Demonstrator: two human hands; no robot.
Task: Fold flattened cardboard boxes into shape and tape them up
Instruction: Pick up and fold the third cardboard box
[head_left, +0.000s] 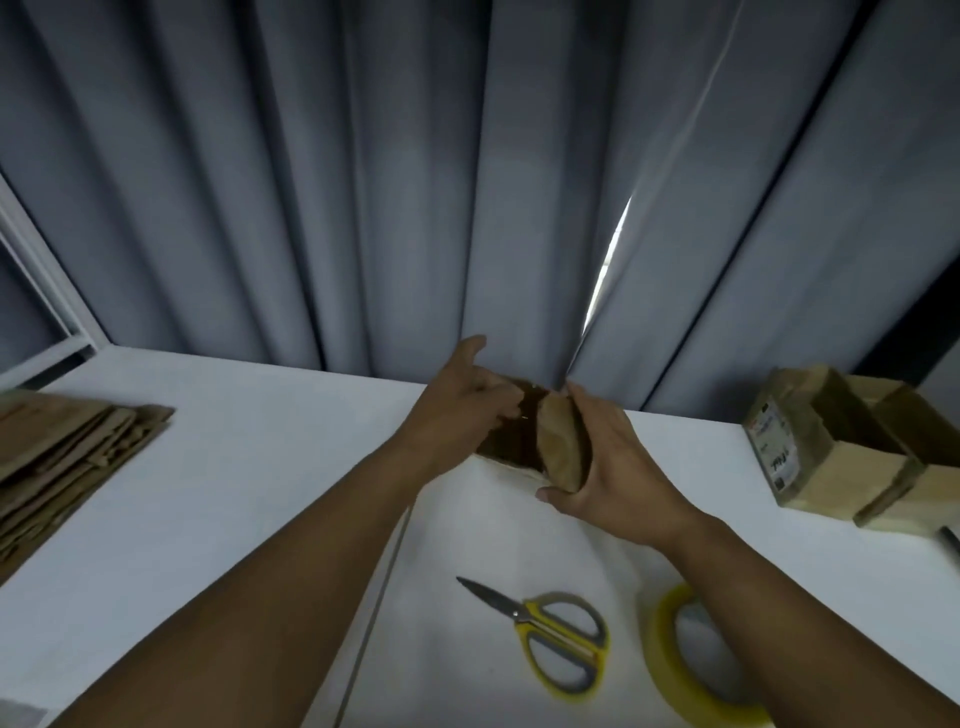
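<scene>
Over the table (249, 467), fingers (500, 404) of left hand (457, 415) and right hand (618, 470) grip box (558, 447).

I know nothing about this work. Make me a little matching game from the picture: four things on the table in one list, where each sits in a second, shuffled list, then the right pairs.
Things
1. scissors
2. tape roll
3. flat cardboard stack
4. box being folded

Places
A. far left of the table
B. mid-table, held by the left hand and right hand
C. near edge, partly hidden by the right forearm
D. near edge, in the open between the forearms

Pairs: 1-D, 2-C, 3-A, 4-B
</scene>
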